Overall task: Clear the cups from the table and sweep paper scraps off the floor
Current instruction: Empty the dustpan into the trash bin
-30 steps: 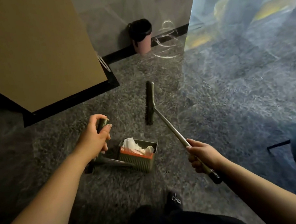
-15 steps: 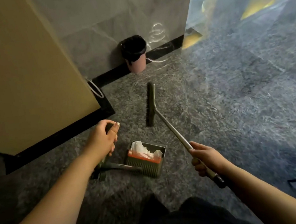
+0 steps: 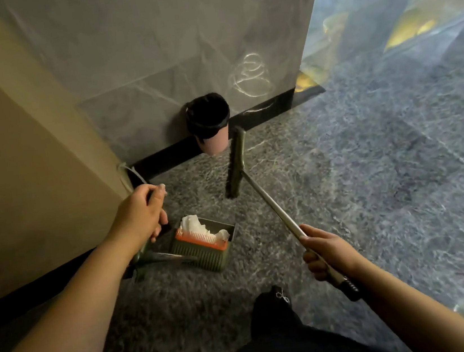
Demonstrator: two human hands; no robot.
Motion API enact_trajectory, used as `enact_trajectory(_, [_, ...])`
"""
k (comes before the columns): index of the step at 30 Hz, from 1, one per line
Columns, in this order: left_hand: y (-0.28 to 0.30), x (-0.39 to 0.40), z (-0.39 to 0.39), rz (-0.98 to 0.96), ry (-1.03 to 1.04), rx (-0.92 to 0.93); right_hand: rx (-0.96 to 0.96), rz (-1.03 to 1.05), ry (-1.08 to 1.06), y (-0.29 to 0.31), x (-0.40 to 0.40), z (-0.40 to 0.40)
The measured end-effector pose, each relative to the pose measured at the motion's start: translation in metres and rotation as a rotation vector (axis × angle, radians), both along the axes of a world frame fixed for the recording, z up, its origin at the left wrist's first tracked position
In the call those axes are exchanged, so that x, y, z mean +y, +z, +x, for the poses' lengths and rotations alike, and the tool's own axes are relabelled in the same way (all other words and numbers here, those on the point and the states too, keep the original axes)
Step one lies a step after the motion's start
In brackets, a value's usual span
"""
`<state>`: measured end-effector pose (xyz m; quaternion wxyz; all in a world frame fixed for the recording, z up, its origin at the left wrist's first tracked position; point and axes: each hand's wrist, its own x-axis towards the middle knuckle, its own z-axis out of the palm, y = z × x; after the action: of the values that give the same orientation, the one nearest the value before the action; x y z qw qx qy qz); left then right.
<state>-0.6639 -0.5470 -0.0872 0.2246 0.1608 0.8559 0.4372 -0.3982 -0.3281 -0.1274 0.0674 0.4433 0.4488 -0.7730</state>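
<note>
My left hand grips the upright handle of a green dustpan with an orange comb edge. White crumpled paper scraps lie inside the pan. My right hand grips the metal handle of a green broom, whose head hangs just above the dark stone floor, right of the pan. A pink waste bin with a black liner stands against the wall, just beyond the broom head.
A tan cabinet side stands close on the left, with a white cord at its corner. A grey marble wall with a black skirting is ahead. Glossy dark floor stretches to the right. My dark shoe is below.
I have moved closer to the wall and bin. Dustpan and broom have travelled forward with me, and the broom head now hangs beside the bin.
</note>
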Motion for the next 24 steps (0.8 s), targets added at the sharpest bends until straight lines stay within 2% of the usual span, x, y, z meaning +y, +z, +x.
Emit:
enact_trajectory(8, [0.026, 0.112, -0.081, -0.103, 0.05, 0.158, 0.018, 0.002, 0.047, 0.019, 0.124, -0.094])
enact_trajectory(18, [0.078, 0.223, -0.207, -0.148, 0.062, 0.288, 0.067, -0.056, 0.01, 0.022, 0.228, -0.21])
enact_trajectory(24, [0.111, 0.295, -0.241, -0.186, 0.065, 0.357, 0.103, -0.079, 0.036, 0.024, 0.29, -0.26])
